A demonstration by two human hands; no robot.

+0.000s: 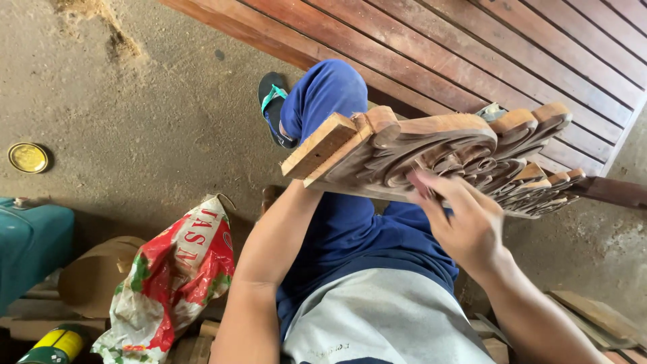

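Note:
A carved wooden panel (431,152) with scrolled openwork rests tilted across my lap, above my blue trousers. My right hand (458,216) presses its fingers against the carved face near the middle, with something small and pinkish under the fingertips; what it is I cannot tell. My left forearm (269,249) reaches up under the panel's left end, and my left hand is hidden behind the wood, apparently supporting it. My foot in a dark sandal (271,101) with a teal strap rests on the dirt floor.
A slatted reddish wooden panel (485,47) lies on the floor ahead. At left are a red, white and green plastic bag (178,276), a teal container (30,246), a yellow tin lid (27,158), a yellow-green can (57,345) and wood offcuts (593,313).

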